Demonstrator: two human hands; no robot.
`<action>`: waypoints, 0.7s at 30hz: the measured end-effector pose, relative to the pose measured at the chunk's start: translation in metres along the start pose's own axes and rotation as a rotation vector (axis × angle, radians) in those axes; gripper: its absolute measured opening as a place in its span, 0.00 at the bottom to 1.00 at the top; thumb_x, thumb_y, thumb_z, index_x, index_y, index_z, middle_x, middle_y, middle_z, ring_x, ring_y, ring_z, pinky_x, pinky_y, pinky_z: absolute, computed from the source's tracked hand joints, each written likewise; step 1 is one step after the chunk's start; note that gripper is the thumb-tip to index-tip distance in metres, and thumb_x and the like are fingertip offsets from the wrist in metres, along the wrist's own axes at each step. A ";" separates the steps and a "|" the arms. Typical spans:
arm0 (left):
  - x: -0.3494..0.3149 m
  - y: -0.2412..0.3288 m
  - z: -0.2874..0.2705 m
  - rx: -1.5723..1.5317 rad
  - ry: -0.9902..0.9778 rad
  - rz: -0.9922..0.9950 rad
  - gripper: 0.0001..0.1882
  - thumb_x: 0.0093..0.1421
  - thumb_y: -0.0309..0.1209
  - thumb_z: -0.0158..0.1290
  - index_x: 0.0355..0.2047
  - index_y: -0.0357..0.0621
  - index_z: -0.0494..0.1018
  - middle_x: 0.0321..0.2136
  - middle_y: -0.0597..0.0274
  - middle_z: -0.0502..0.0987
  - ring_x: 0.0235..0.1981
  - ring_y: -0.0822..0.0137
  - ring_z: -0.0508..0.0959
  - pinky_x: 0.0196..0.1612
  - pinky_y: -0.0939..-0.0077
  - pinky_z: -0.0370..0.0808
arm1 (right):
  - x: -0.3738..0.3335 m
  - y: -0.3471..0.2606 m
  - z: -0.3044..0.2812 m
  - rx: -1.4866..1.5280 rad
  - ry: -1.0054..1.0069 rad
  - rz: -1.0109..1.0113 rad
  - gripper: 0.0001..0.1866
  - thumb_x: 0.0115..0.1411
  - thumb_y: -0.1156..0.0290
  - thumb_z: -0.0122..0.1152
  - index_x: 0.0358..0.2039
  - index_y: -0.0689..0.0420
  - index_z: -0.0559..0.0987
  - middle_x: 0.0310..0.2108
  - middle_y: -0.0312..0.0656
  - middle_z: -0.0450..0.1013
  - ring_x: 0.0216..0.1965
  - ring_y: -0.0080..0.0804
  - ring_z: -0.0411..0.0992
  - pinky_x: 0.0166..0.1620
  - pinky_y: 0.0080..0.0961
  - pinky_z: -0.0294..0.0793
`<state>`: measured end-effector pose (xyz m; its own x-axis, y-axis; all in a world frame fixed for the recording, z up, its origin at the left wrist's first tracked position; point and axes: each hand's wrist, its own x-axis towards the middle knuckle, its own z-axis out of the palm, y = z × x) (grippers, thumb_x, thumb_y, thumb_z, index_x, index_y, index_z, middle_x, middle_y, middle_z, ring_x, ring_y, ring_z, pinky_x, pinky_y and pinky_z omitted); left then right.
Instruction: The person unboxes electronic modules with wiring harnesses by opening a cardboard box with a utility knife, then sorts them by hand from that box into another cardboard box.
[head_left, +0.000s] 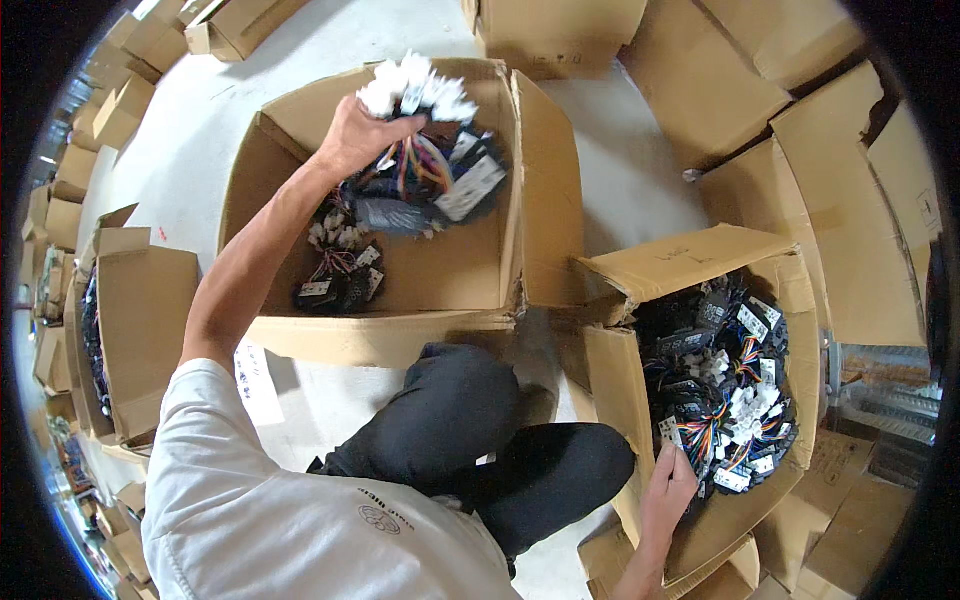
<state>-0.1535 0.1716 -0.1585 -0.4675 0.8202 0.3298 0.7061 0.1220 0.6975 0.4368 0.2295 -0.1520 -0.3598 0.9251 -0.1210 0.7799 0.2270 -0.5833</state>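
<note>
My left hand is closed round the neck of a wire harness bundle, held over the large open carton. White connectors stand up above the fist; coloured wires and black cables with pale labels hang below, slightly blurred. Inside that carton, at its left, lies another harness bundle. On the right, a second carton is filled with black cables, coloured wires and white connectors. My right hand is at its near left side, fingers pinched on a pale label tag with dark marks.
A flap leans out from the right carton. On the left stands another open carton with dark cables inside. Large cardboard boxes line the far right. A white paper sheet lies on the floor beside my left sleeve.
</note>
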 end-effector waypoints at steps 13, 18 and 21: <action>-0.061 0.310 0.027 -0.089 -0.246 0.885 0.20 0.44 0.31 0.65 0.38 0.38 0.76 0.39 0.55 0.74 0.41 0.52 0.75 0.45 0.60 0.69 | 0.037 -0.162 -0.014 0.208 0.413 -0.683 0.30 0.61 0.63 0.63 0.61 0.62 0.68 0.61 0.51 0.66 0.63 0.43 0.64 0.67 0.41 0.58; -0.083 0.341 0.074 -0.223 -0.366 0.915 0.24 0.46 0.32 0.65 0.44 0.40 0.76 0.44 0.59 0.76 0.45 0.55 0.76 0.47 0.63 0.68 | 0.017 -0.111 -0.002 1.943 -0.251 -0.315 0.33 0.69 0.60 0.52 0.69 0.54 0.52 0.65 0.45 0.63 0.64 0.39 0.63 0.72 0.43 0.50; -0.084 0.363 0.074 -0.141 -0.367 0.869 0.29 0.51 0.39 0.66 0.53 0.41 0.75 0.49 0.53 0.75 0.51 0.49 0.75 0.57 0.54 0.69 | -0.005 -0.078 -0.037 1.637 -0.086 -0.182 0.38 0.64 0.49 0.61 0.66 0.57 0.60 0.59 0.49 0.68 0.60 0.37 0.67 0.63 0.39 0.68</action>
<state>0.1816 0.1882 0.0203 0.4036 0.7196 0.5651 0.6460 -0.6615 0.3810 0.3965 0.2187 -0.0763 -0.4498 0.8926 0.0304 -0.5882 -0.2704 -0.7622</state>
